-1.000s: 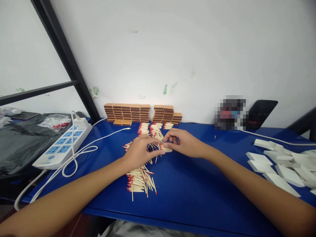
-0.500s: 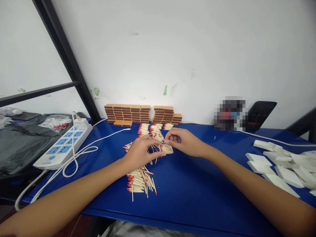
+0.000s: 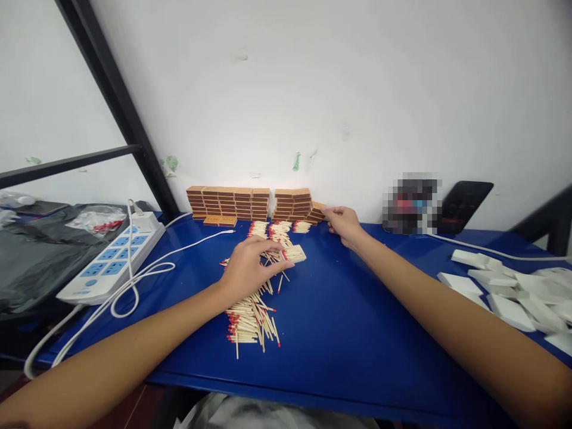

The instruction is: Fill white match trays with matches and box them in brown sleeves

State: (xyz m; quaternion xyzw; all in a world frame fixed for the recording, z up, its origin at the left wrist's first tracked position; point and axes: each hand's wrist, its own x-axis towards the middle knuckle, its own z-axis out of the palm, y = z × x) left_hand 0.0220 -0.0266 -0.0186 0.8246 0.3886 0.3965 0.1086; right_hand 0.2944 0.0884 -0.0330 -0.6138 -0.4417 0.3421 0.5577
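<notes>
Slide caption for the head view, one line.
Left hand holds a tray of matches as the right hand touches an orange matchbox beside stacked boxes.

Place: makeshift hand workshop, home or business unclear | blue bench (image 3: 339,322) against a marked white wall (image 3: 250,107) | black frame (image 3: 114,89) at left | power strip (image 3: 105,262) on the bench | stacked matchboxes (image 3: 227,204), heaped matches (image 3: 245,322), white pieces (image 3: 509,311), many of each laid out

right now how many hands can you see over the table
2: the left hand, holding a match-filled tray, and the right hand, touching a matchbox at the right end of the matchbox stacks. No other hand shows.
</notes>
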